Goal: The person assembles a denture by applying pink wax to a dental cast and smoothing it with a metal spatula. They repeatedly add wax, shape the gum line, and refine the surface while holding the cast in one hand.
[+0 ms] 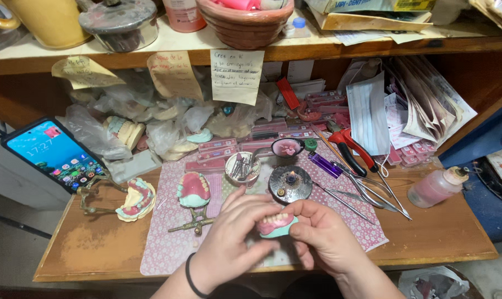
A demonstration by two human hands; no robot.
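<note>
My left hand [234, 235] and my right hand [325, 235] meet over the front middle of the wooden bench. Between their fingers they hold a denture model [277, 224] with pink gums, a row of pale teeth and a light green base. A black band circles my left wrist. Just beyond the hands stands a small round metal burner [290, 184] with a tiny flame. To its left, a cup [242, 168] holds several small metal tools.
A patterned pink mat [168, 238] covers the bench middle. Two other denture models on metal articulators [136, 199] [194, 191] sit at the left. A phone [54, 155] leans at far left. Pliers and metal instruments [361, 182] lie right, near a pink liquid bottle [436, 187]. Shelves above hold clutter.
</note>
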